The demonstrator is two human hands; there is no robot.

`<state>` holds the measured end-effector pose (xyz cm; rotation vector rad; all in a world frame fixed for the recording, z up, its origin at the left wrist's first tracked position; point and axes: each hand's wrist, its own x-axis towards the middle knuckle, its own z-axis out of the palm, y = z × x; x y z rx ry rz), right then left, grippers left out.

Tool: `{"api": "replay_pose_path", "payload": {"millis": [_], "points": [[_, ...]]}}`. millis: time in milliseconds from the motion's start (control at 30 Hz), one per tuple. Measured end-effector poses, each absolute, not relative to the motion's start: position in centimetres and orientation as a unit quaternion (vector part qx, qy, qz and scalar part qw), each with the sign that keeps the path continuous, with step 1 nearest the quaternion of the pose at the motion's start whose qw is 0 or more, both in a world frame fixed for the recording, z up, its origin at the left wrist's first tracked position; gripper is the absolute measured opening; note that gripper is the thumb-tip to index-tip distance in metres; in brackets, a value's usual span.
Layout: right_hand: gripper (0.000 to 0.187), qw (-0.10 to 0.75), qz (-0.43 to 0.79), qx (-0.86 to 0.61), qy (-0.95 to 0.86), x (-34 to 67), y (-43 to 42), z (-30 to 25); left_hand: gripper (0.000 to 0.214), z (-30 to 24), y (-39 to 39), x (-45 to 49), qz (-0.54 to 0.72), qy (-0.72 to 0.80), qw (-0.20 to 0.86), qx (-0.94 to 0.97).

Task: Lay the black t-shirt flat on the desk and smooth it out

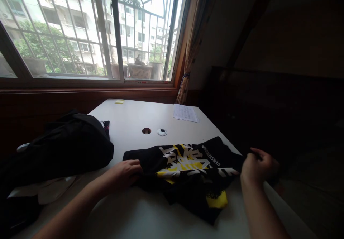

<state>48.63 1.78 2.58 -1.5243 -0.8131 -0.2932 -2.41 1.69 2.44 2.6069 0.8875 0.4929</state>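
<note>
A black garment with yellow and white lettering, which looks like a T-shirt (185, 163), lies bunched and partly folded across the near part of the white table (129, 119). At its left end, my left hand (130, 171) has its fingers bent over the cloth and closed on the edge; the fingertips are partly hidden. My right hand (256, 165) is closed at the right end, pinching a dark corner of the same T-shirt just past the table's right edge. A yellow-trimmed part of the cloth hangs toward me at the lower right.
A heap of black clothing (72, 142) covers the table's left side, with pale cloth (56, 189) below it. Farther back are printed papers (186, 113), yellow sticky notes (119, 102), a round cable hole (146, 131) and its cover (162, 132). A barred window (88, 34) stands behind.
</note>
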Motion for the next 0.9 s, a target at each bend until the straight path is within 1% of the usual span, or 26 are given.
{"api": "replay_pose_path", "payload": {"millis": [67,100,133,200,267,333,400,433,467,500,533,600,667,700,733,800,833,900], "points": [[0.015,0.624,-0.126,-0.665,-0.391,45.8,1.8,3.0,0.023,2.1,2.0,-2.6,0.186,0.34,0.139,0.911],[0.011,0.603,-0.099,-0.65,-0.451,44.1,1.8,3.3,0.023,1.9,2.2,-2.8,0.196,0.365,0.116,0.903],[0.012,0.577,-0.05,-0.617,-0.534,42.3,1.7,3.6,0.022,1.7,2.5,-3.0,0.208,0.396,0.089,0.89],[0.014,0.504,0.115,-0.532,-0.67,38.6,1.2,4.3,0.021,1.4,3.2,-3.8,0.238,0.455,0.04,0.857],[0.015,0.391,0.273,-0.476,-0.738,35.3,0.4,4.7,0.022,1.2,3.9,-4.7,0.274,0.486,0.012,0.83],[0.022,0.3,0.365,-0.425,-0.772,32.7,-0.5,5.0,0.024,1.2,4.4,-5.4,0.309,0.493,0.003,0.814],[0.043,0.259,0.392,-0.388,-0.793,30.8,-1.4,5.0,0.026,1.3,4.6,-5.6,0.336,0.494,-0.001,0.802],[0.054,0.254,0.389,-0.38,-0.8,30.0,-1.8,5.0,0.026,1.4,4.5,-5.6,0.346,0.493,-0.004,0.798],[0.06,0.253,0.382,-0.375,-0.806,29.3,-2.2,4.9,0.026,1.6,4.4,-5.4,0.353,0.492,-0.006,0.796],[0.059,0.255,0.377,-0.37,-0.81,28.7,-2.5,4.9,0.026,1.8,4.2,-5.1,0.355,0.491,-0.006,0.795],[0.052,0.258,0.377,-0.363,-0.813,28.2,-2.8,4.8,0.025,2.0,4.0,-4.8,0.356,0.49,-0.003,0.796],[0.031,0.27,0.405,-0.33,-0.809,27.4,-3.4,4.8,0.024,2.3,3.5,-4.2,0.35,0.493,0.008,0.797],[0.015,0.296,0.488,-0.278,-0.772,26.9,-3.9,4.9,0.023,2.5,3.1,-3.8,0.34,0.504,0.029,0.793],[0.011,0.307,0.547,-0.25,-0.738,26.9,-4.1,4.9,0.023,2.5,3.1,-3.8,0.333,0.512,0.043,0.791],[0.012,0.312,0.61,-0.22,-0.694,27.1,-4.3,4.9,0.024,2.4,3.0,-3.8,0.323,0.522,0.058,0.787],[0.021,0.289,0.73,-0.16,-0.598,27.7,-4.4,5.0,0.024,2.1,3.1,-3.9,0.297,0.539,0.081,0.784],[0.027,0.269,0.774,-0.139,-0.556,28.2,-4.4,5.0,0.025,1.9,3.2,-4.0,0.283,0.544,0.087,0.786],[0.034,0.254,0.811,-0.136,-0.51,29.4,-4.1,5.1,0.025,1.6,3.4,-4.1,0.264,0.543,0.085,0.792]]}}
